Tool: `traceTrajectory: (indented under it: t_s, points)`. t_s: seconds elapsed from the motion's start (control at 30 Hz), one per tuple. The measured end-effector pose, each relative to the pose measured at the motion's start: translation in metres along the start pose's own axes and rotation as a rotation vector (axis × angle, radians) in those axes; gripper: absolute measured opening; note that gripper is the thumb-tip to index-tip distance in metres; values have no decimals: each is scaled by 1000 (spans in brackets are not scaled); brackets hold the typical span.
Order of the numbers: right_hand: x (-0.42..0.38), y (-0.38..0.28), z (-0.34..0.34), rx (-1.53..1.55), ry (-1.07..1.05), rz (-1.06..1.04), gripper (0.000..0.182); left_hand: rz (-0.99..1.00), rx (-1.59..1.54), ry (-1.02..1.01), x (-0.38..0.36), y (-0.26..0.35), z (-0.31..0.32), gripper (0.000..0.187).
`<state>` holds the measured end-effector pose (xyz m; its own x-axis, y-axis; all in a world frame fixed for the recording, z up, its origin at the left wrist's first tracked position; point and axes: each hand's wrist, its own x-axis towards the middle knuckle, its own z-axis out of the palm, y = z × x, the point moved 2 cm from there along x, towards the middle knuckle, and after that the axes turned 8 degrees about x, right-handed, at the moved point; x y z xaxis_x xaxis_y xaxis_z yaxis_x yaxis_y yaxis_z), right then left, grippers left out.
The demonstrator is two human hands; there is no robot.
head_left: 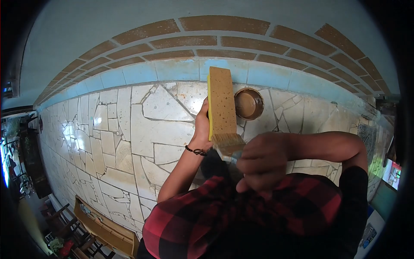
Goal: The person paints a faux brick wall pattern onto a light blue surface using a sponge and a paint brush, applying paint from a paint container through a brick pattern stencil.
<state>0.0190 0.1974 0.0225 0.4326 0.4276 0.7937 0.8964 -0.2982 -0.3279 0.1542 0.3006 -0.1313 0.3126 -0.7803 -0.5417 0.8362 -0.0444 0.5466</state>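
Observation:
My left hand (201, 131) grips a rectangular sponge (222, 101) from its left side. The sponge has a yellow edge, and its broad face is brown and pitted. In my right hand (264, 160) is a paintbrush (228, 144), its brown-stained bristles at the lower end of the sponge, seemingly touching it. Fingers hide most of the brush handle. Just right of the sponge, a round tub (249, 104) of brown paint stands on the floor.
Ahead rises a pale wall with rows of brown painted brick shapes (224, 24) above a light blue tile skirting (179, 70). Irregular stone paving (114, 129) covers the floor. A wooden box-like piece (105, 228) and chairs (64, 228) are at the lower left.

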Motion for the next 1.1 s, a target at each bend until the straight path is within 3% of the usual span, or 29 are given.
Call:
traceTrajectory:
  t_s: [0.1,0.3,0.33,0.47,0.57,0.67,0.73,0.83,0.87,0.97,1.07,1.1]
  points:
    - [1,0,-4,118,128,91,28,-21,14,-31,0,-3,-5,48]
    - [-26,31,-26,366,192,512,30,-51,11,-139,-2,-6,-4,46]
    - [-29,40,-25,213,352,468,26,-66,18,-157,-9,-3,5,46]
    - [-42,63,-58,63,436,764,15,-120,36,-125,-15,-1,12,47]
    - [-27,69,-70,-51,601,606,18,-132,42,-150,-11,-5,3,49]
    - [-19,58,-77,-232,297,410,21,-162,17,-139,-9,-9,1,48]
    - [-16,50,-67,-147,-130,496,27,-180,-88,-275,-3,-16,-9,45]
    - [-10,29,-25,-188,28,40,32,-159,-63,-209,-2,-14,-6,46]
    - [-6,17,-14,-127,29,59,31,-146,-26,-140,-3,-11,-2,46]
    - [1,4,-10,38,84,187,26,-163,-87,-347,7,-19,-25,47]
    - [-6,19,-20,184,185,477,22,-110,4,-159,0,-17,-9,48]
    - [-11,30,-25,208,240,565,20,-117,14,-187,-6,-13,-3,49]
